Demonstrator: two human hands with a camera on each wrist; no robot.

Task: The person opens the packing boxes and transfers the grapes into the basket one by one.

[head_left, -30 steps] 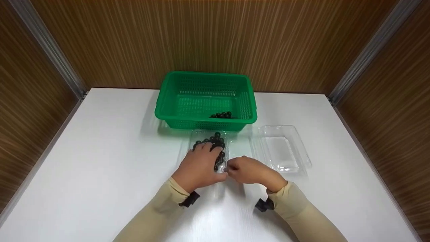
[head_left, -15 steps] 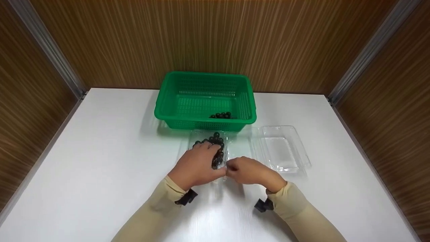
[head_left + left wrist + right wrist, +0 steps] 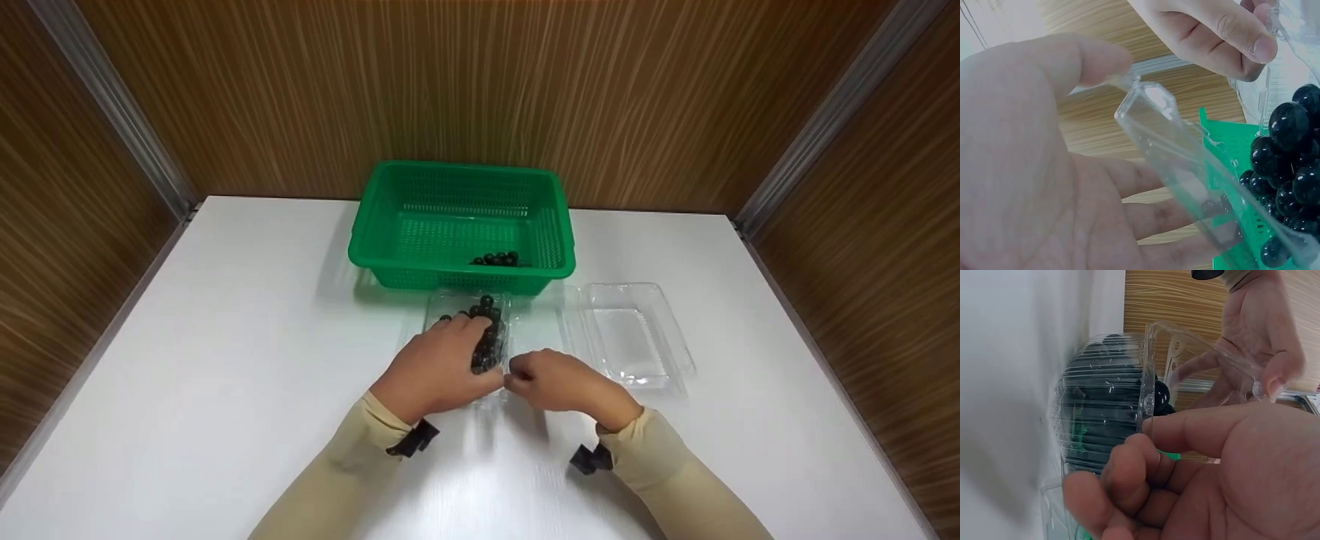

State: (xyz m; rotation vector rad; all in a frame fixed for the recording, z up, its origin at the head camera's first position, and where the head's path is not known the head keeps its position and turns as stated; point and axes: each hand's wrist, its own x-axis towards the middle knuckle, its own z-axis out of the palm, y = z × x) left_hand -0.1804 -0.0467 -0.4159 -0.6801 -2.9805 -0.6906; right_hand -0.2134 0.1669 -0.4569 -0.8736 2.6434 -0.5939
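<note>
A clear plastic clamshell box (image 3: pixel 1100 382) of dark round grapes (image 3: pixel 1286 126) stands in front of the green basket. Its lid (image 3: pixel 1151 101) is tilted up, partly raised over the grapes. My left hand (image 3: pixel 442 367) holds this lid, thumb at a front corner and fingers spread along its far side. At the box's near right corner, my right hand (image 3: pixel 559 381) pinches the rim between thumb and curled fingers. In the head view the left hand covers part of the grapes.
Behind the box is the green basket (image 3: pixel 461 267), with several dark grapes (image 3: pixel 501 259) inside near its front right. A second clear clamshell box (image 3: pixel 630 337) lies opened out on the white table (image 3: pixel 225 375) to the right. Wood-grain panels (image 3: pixel 480 90) enclose the sides and back.
My left hand has shifted slightly to the left, and its fingers cover more of the grapes' left side. The right hand has stayed at the corner of the box.
</note>
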